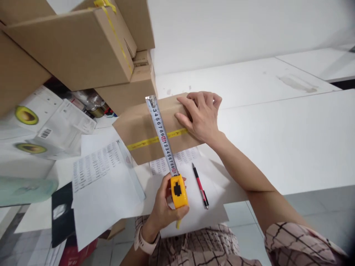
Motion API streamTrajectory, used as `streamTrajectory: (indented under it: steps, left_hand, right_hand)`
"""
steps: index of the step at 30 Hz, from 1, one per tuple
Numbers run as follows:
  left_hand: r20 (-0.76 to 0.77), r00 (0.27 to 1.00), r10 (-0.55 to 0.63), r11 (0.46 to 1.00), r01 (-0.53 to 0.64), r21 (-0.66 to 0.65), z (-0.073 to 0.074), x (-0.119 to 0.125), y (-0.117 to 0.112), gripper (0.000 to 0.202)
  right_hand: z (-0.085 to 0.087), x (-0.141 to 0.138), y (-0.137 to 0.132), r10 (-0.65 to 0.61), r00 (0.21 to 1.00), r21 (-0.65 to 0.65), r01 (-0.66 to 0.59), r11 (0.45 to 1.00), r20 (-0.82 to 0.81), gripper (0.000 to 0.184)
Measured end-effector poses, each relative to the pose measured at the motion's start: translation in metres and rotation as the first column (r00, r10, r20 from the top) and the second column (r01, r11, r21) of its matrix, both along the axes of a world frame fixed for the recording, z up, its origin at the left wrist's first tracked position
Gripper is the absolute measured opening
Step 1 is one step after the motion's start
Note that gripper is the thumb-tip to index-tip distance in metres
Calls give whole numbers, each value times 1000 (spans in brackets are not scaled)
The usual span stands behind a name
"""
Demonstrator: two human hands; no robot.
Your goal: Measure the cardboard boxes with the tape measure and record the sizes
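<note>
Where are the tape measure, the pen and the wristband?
Tape measure (181,200): head view, on its yellow case.
Pen (199,184): head view, on its red barrel.
Wristband (144,245): head view, on its pale strap.

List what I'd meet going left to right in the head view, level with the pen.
Pale green object, dark flat item, printed sheets, left hand with yellow tape measure, red-and-black pen, right forearm.

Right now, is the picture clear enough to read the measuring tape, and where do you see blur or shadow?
Head view: numerals on the measuring tape are legible; head view: rows on the printed sheet at left are too soft to read; head view: soft shadow falls beside the right forearm.
</note>
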State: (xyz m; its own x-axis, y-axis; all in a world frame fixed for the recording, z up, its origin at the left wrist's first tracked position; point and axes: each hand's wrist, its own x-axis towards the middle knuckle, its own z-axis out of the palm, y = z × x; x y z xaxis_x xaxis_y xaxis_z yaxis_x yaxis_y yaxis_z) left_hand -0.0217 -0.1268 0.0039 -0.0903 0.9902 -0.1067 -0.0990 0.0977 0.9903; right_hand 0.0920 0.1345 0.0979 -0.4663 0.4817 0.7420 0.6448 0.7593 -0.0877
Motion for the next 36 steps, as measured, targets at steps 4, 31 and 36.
streamTrajectory:
  steps: [4,31,36]
  left_hand:
    - [-58,998,-25,1000,24,-13,-4,2,-6,78]
    - [-651,684,330,932,-128,338,7,-21,-19,90]
    - [-807,430,405,914,-201,352,5,-38,-5,79]
  right_hand:
    - [-21,15,-35,64,997,-81,-61,995,33,52]
    - [-82,71,-162,-54,989,-718,139,682,140,34]
    - [-79,75,-157,132,985,-797,6,604,108,20]
